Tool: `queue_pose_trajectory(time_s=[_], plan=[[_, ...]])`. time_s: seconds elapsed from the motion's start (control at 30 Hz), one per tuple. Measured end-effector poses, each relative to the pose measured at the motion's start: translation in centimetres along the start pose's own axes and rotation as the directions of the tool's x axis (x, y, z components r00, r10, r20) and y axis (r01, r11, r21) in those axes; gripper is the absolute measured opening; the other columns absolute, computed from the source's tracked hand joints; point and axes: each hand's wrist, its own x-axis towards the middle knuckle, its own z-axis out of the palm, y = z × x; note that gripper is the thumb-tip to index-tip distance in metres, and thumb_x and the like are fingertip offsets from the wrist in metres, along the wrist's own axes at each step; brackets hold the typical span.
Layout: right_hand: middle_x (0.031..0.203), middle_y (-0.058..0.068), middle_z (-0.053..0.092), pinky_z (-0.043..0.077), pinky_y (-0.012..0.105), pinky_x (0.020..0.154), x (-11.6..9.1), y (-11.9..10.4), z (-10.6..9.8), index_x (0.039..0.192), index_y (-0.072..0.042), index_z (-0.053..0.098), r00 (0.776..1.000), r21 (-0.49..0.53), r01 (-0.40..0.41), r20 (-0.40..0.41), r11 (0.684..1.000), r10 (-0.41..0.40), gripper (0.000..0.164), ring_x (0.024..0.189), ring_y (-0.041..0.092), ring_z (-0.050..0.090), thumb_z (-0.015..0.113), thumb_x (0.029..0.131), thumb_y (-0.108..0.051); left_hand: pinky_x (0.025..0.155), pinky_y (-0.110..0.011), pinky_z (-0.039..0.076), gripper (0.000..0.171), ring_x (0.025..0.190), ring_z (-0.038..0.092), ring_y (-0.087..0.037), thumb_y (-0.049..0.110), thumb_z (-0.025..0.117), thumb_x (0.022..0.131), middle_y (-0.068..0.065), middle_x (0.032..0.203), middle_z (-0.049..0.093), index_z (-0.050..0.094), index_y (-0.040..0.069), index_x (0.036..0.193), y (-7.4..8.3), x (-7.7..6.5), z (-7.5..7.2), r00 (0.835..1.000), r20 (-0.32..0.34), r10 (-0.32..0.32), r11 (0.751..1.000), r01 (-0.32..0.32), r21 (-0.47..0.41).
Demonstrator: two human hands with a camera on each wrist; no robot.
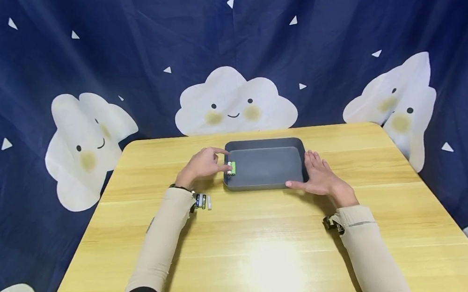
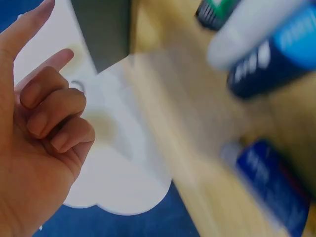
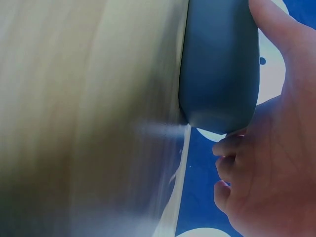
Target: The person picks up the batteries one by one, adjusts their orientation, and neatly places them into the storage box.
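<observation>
A dark grey rectangular tray (image 1: pixel 265 166) lies near the table's far edge. Inside its left end, a green battery (image 1: pixel 234 168) and a whitish battery (image 1: pixel 229 165) lie side by side. My left hand (image 1: pixel 203 164) reaches over the tray's left rim, thumb tip right at these batteries and index finger stretched out apart from it. In the left wrist view its other fingers (image 2: pixel 59 118) are curled in, holding nothing. My right hand (image 1: pixel 321 175) rests against the tray's near right corner, thumb on the front rim and straight fingers along the right side.
Several batteries (image 1: pixel 204 201) lie in a row on the wooden table (image 1: pixel 234 240) beside my left wrist, partly hidden by the wrist camera. Close in the left wrist view is a dark blue battery (image 2: pixel 274 185). A blue cloud-printed curtain (image 1: pixel 143 42) hangs behind the table.
</observation>
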Motion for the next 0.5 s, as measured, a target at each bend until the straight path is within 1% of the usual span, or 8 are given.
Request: queue_pose_trajectory(time_s=[0.03,0.2,0.33,0.5], plan=[[0.170,0.030,-0.009,-0.001,0.062,0.128,0.0,0.0,0.0,0.161,0.010,-0.006,1.000,-0.001,0.001,0.001,1.000,-0.001,0.130,0.159,0.047,-0.007,0.055,0.089,-0.079,0.052,-0.029,0.026,0.060,0.053,0.033,-0.013,0.047,0.081,0.087,0.006,0.058,0.036,0.068,0.015,0.136,-0.1,-0.3,-0.4,1.000,-0.010,0.010,1.000,-0.010,-0.011],[0.170,0.029,-0.009,0.000,0.061,0.128,0.1,-0.1,-0.2,0.161,0.010,-0.006,1.000,-0.019,-0.004,0.000,1.000,0.004,0.131,0.159,0.047,-0.008,0.054,0.088,-0.081,0.055,-0.030,0.031,0.056,0.053,0.030,-0.011,0.045,0.079,0.089,0.008,0.059,0.033,0.069,0.010,0.132,-1.0,-2.4,-1.9,0.998,-0.043,0.037,0.998,-0.039,-0.044],[0.170,0.031,-0.009,0.000,0.063,0.128,0.2,-0.2,-0.2,0.160,0.011,-0.006,1.000,-0.024,-0.002,0.002,1.000,0.002,0.131,0.159,0.049,-0.007,0.053,0.088,-0.081,0.057,-0.030,0.033,0.054,0.053,0.029,-0.011,0.043,0.077,0.091,0.007,0.059,0.031,0.069,0.007,0.131,-2.3,-4.3,-2.8,0.998,-0.037,0.041,0.997,-0.043,-0.066],[0.170,0.030,-0.010,-0.001,0.063,0.128,0.1,-0.1,-0.2,0.161,0.010,-0.007,1.000,-0.014,-0.006,0.009,1.000,0.007,0.131,0.159,0.048,-0.008,0.054,0.088,-0.080,0.059,-0.028,0.036,0.049,0.052,0.029,-0.009,0.036,0.077,0.093,0.008,0.058,0.031,0.070,0.005,0.130,-4.0,-6.6,-3.2,0.999,-0.026,0.044,0.995,-0.046,-0.084]])
